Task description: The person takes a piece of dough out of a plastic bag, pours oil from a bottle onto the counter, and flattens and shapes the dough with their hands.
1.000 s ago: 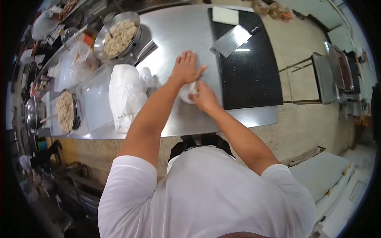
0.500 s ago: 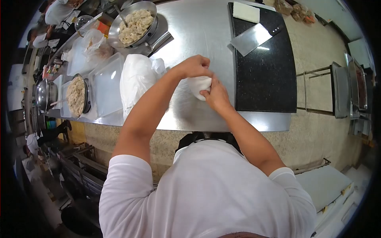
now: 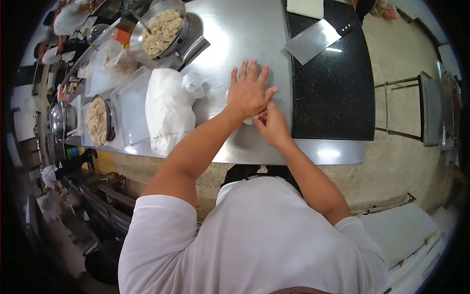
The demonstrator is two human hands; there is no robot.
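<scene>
My left hand (image 3: 248, 93) lies flat with its fingers spread, its palm over a white piece that looks like dough (image 3: 250, 120) on the steel table (image 3: 225, 147). Most of the piece is hidden under that palm. My right hand (image 3: 274, 127) is just to the right and nearer me, its fingers curled and pinching the edge of the white piece. To the left of my hands lies a full white plastic bag (image 3: 169, 110). On the right, a cleaver (image 3: 313, 41) rests on a black board (image 3: 333, 93).
A metal pan (image 3: 164, 32) of pale filling stands at the back left, its handle pointing toward me. Further left are a second bowl of filling (image 3: 98, 121) and a clear plastic tray (image 3: 131, 110). A white block (image 3: 306, 7) sits on the board. People (image 3: 68, 19) are at the far left.
My left hand has gone from flat to curled above the white piece and back to flat and spread on it. My right hand stays at its edge. The view has shifted.
</scene>
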